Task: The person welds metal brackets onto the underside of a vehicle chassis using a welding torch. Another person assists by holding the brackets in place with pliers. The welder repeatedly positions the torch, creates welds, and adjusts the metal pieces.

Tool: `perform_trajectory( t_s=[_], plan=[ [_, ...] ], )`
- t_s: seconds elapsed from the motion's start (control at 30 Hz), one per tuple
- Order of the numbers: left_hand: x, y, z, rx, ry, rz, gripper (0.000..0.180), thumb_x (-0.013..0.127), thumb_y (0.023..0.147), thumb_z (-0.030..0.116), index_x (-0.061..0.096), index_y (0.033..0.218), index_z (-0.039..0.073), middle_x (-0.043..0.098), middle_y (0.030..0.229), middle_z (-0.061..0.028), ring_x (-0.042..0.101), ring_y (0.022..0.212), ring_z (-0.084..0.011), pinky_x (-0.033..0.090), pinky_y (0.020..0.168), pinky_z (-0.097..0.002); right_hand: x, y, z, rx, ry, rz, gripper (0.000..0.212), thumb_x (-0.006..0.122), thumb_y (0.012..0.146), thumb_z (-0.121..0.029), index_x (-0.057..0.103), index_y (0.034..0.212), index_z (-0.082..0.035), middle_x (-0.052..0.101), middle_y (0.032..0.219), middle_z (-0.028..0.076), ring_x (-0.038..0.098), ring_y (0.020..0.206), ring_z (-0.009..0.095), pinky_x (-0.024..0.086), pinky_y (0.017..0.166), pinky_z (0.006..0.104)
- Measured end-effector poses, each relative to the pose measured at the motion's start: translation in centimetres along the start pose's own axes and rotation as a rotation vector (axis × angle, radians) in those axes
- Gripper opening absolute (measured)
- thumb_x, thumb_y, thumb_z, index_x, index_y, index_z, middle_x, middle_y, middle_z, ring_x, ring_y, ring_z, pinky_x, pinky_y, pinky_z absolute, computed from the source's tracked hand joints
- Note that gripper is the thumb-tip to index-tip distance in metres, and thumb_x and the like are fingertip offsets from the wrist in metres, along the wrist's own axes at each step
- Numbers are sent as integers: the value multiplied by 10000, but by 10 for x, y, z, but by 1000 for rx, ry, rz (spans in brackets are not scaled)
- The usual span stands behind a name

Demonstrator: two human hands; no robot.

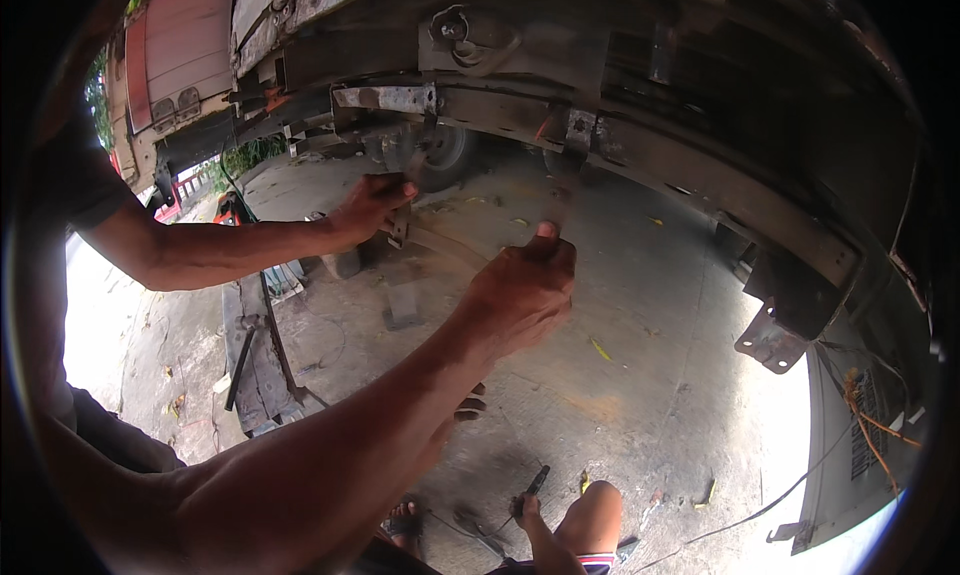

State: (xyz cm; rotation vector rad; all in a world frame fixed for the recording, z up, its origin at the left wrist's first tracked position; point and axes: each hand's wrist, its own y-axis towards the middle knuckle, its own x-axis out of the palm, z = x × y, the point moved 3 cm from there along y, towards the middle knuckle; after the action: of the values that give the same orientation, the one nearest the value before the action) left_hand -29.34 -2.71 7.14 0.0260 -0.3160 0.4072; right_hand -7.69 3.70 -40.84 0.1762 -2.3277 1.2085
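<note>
Blur smears the dark piece at the hands, and the lower edge crops a bare leg.

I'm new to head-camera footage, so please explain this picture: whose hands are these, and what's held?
People are working here by hand; no robot shows. The single picture comes from a wide camera on someone's head, so straight edges bend. The right hand at the bottom, gripping a black tool beside a bare knee, is probably the wearer's; I can't make out the left. The farther hand and nearer hand from the left seem a co-worker's, near a metal frame; blur hides what they hold. Yellow leaves and a long metal piece lie on the concrete floor.
</note>
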Motion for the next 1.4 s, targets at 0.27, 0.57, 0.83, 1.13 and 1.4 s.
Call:
perform_trajectory(
  t_s=[0.27, 0.57, 0.83, 1.13, 1.4],
  plan=[
    [-3, 0, 0, 4, 39, 9, 312, 560, 986, 355, 606, 1053, 53, 638, 1025, -68, 644, 922, -192, 501, 825, -345, 0, -1, 0, 6, -9, 105, 144, 481, 865, -183, 467, 751, -96, 456, 574, 85, 430, 410, 222, 354, 389, 354],
    [-3, 8, 6, 66, -84, 0, 446, 587, 968, 405, 536, 1212, 35, 603, 1139, -99, 642, 966, -231, 511, 866, -376, 1, -3, -6, -45, 59, 21, 305, 493, 888, -494, 499, 865, -190, 455, 581, 61, 417, 410, 228, 334, 397, 364],
    [26, 50, 73, 376, -310, -31, 788, 664, 933, 331, 194, 1490, 34, 415, 1389, -176, 559, 1168, -274, 523, 963, -455, 8, -21, -18, -98, 114, 63, 441, 470, 856, -647, 511, 883, -209, 489, 631, 66, 454, 441, 249, 366, 422, 371],
    [73, 60, 86, 322, -324, -213, 553, 709, 905, 199, 416, 1355, 69, 650, 1085, -60, 660, 987, -209, 567, 890, -393, 47, -101, -73, -581, -306, 300, 397, 751, 840, -412, 561, 904, -70, 509, 669, 4, 473, 524, 113, 412, 485, 322],
    [81, 64, 94, 322, -294, -60, 654, 746, 867, 136, 348, 1383, 90, 645, 1116, -91, 667, 944, -204, 570, 801, -331, 75, -235, -122, -748, -213, 17, 503, 624, 884, -224, 371, 1301, -102, 492, 729, 21, 489, 519, 122, 408, 453, 264]
  ],
)
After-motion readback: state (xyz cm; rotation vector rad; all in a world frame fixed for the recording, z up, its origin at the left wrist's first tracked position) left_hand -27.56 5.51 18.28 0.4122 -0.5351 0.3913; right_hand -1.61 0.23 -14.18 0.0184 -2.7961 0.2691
